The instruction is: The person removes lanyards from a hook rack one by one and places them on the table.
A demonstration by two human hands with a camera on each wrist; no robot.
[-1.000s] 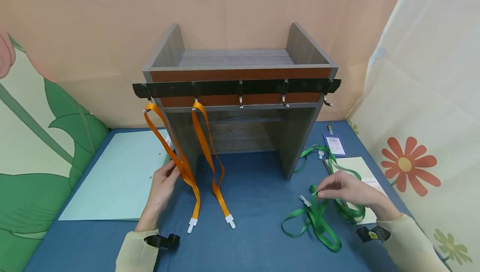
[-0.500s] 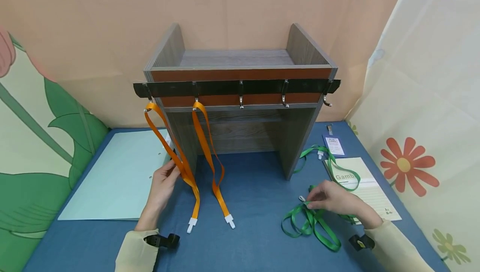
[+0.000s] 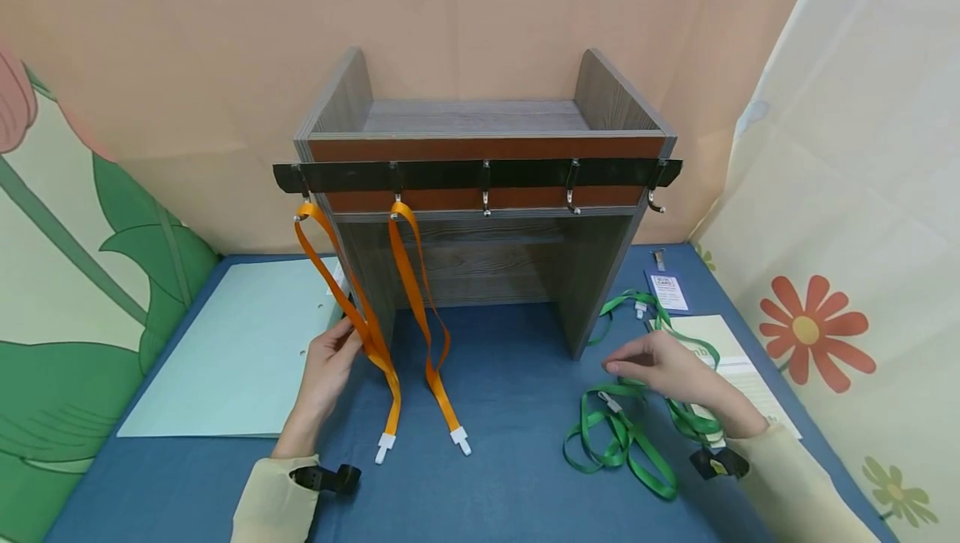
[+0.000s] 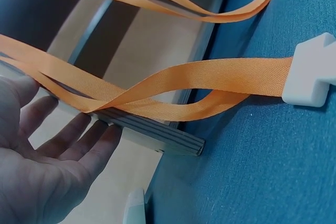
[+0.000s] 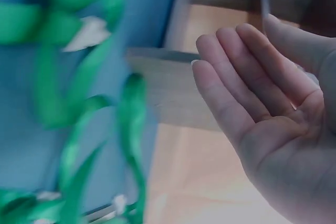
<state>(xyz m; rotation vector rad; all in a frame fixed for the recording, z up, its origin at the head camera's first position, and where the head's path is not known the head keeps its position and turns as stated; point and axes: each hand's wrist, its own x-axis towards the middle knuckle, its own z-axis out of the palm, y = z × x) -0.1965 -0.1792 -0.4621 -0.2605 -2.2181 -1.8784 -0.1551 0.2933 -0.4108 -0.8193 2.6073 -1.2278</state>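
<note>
Two orange lanyards hang by their loops from the left hooks of the black hook rail (image 3: pixel 525 171). My left hand (image 3: pixel 328 368) is behind the left orange lanyard (image 3: pixel 358 320); in the left wrist view its extended fingers (image 4: pixel 79 132) lie by that strap and the grey panel's edge. The other orange lanyard (image 3: pixel 411 268) hangs to its right, with a white clip at its end. My right hand (image 3: pixel 663 364) hovers just above a loose heap of green lanyard (image 3: pixel 618 439) on the blue cloth. Nothing lies in its palm in the right wrist view.
A grey shelf unit (image 3: pixel 603 285) carries the rail, with bare hooks toward its right. A pale board (image 3: pixel 232 351) lies at left. On the right are a notebook (image 3: pixel 738 364), a badge (image 3: pixel 667 291) and another green lanyard (image 3: pixel 622 300).
My right hand has come away from the green lanyard heap, moving left and then up, and the strap lies flatter on the cloth. My left hand stays where it was.
</note>
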